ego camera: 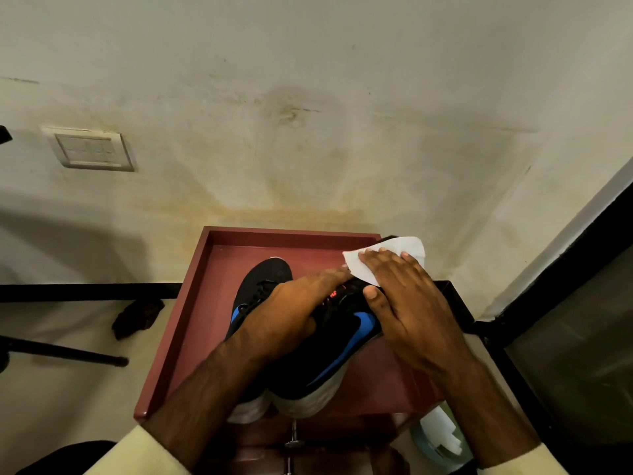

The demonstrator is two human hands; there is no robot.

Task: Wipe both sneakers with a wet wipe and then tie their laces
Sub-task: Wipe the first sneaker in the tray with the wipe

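Two black sneakers with blue logos and white soles lie on a red-brown tray [181, 320]. The left sneaker [265, 274] rests flat, toe pointing away from me. The right sneaker [342, 354] is raised and tilted, its toe towards the tray's far right corner. My left hand [291, 313] lies over its laces and grips the upper, thumb on the near side. My right hand [407, 303] lies flat with straight fingers and presses a white wet wipe [364, 269] onto that sneaker's toe. The toe itself is hidden under the wipe.
A white and pale-blue wipes pack [440, 437] sits low at the right beside the tray. A black-framed glass panel [565, 337] stands on the right. A dark rag [137, 317] and a black pole [68, 354] lie on the floor at left. The stained wall stands just behind the tray.
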